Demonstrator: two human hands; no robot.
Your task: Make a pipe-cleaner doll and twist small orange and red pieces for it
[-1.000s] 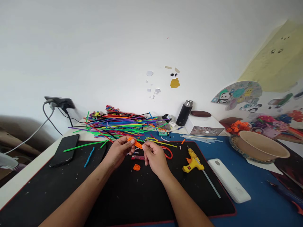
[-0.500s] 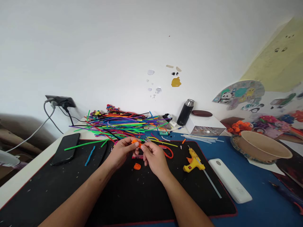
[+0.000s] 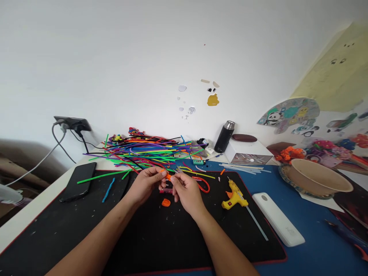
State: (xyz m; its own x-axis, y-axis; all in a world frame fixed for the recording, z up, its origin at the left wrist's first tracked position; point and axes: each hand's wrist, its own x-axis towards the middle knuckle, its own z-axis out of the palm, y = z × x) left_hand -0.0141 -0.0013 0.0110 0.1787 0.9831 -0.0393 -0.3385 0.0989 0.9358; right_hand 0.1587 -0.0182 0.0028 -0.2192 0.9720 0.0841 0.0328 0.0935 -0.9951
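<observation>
Between both sets of fingertips I hold a small orange pipe cleaner piece (image 3: 168,176), partly covered by the fingers. My left hand (image 3: 148,184) pinches its left end and my right hand (image 3: 186,191) pinches the right end. Below them on the black mat (image 3: 152,237) lies a flat coiled orange piece (image 3: 166,202). A dark red object (image 3: 166,190) lies behind the fingers, mostly hidden. Red-handled scissors (image 3: 204,185) rest just beyond my right hand, their blades partly covered by it.
A heap of coloured pipe cleaners (image 3: 143,149) lies at the back. On the right are a yellow glue gun (image 3: 235,196), a white power bank (image 3: 277,218) and a beige bowl (image 3: 322,176). A phone (image 3: 79,182) and a twisted blue piece (image 3: 108,189) lie left. A black flask (image 3: 224,137) stands behind.
Both hands keep their pinch on the orange piece, with only slight finger movement. The whole view has shifted a little; nothing on the mat has moved.
</observation>
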